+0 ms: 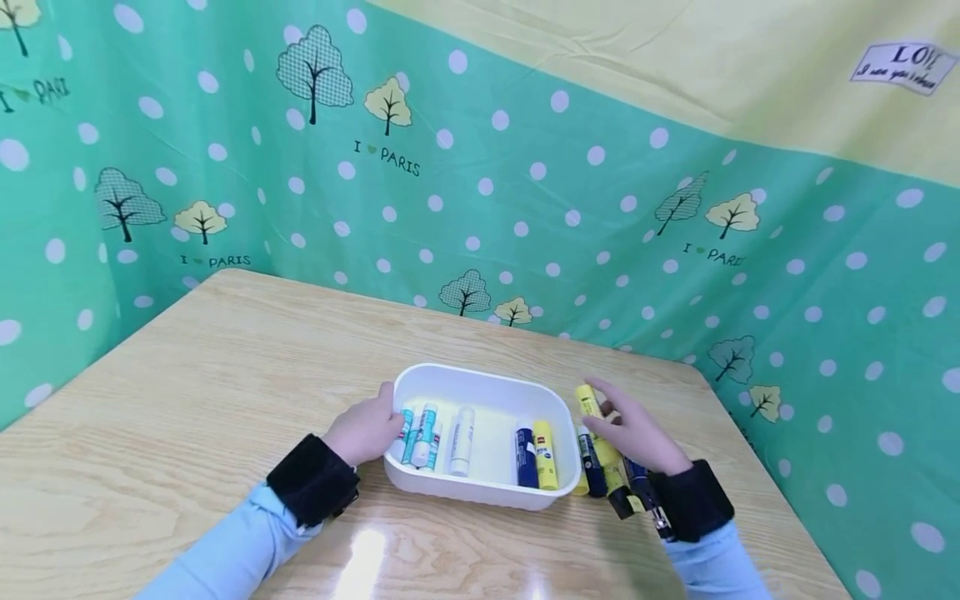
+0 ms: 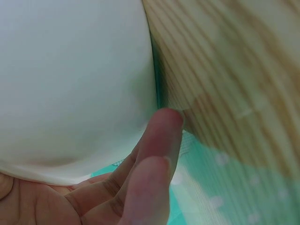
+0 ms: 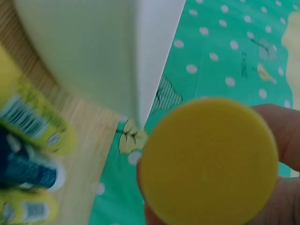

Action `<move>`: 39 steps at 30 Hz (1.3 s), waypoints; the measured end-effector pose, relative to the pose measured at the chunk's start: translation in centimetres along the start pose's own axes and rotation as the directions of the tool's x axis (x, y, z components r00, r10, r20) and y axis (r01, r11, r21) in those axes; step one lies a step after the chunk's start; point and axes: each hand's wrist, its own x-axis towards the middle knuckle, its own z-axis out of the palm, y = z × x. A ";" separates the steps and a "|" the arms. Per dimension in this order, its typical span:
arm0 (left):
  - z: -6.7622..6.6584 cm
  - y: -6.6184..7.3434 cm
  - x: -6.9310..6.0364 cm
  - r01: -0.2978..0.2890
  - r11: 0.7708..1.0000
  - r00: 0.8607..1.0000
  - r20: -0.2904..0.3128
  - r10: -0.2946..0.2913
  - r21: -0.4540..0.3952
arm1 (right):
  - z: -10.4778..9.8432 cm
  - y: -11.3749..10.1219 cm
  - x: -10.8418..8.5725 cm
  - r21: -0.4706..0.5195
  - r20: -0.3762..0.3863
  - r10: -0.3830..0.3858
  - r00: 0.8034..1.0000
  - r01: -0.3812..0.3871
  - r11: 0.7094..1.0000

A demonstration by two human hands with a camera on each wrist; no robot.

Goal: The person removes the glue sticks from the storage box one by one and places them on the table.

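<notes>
My left hand (image 1: 366, 429) grips the left end of a white tray (image 1: 480, 493); the left wrist view has its fingers (image 2: 159, 133) against the tray's outer wall (image 2: 75, 84). Just past the tray's right end, my right hand (image 1: 637, 433) holds a yellow glue stick (image 1: 588, 402), whose round yellow end (image 3: 211, 161) fills much of the right wrist view. Inside the tray lie several teal-and-white sticks (image 1: 425, 433) at the left, a white tube (image 1: 462, 442) near the middle, and a dark blue stick (image 1: 527, 457) beside a yellow one (image 1: 545, 454) at the right.
Several yellow and dark blue sticks (image 1: 592, 467) lie on the wooden table (image 1: 300, 358) beside the tray's right end, partly under my right hand. A green dotted curtain (image 1: 525, 192) hangs behind the table and along both sides.
</notes>
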 end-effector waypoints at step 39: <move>0.1 -0.1 0.2 0.033 0.999 0.998 0.053 -0.031 -0.021 | -3.1 12.6 -3.0 -0.014 -0.113 0.410 0.905 -0.414 0.910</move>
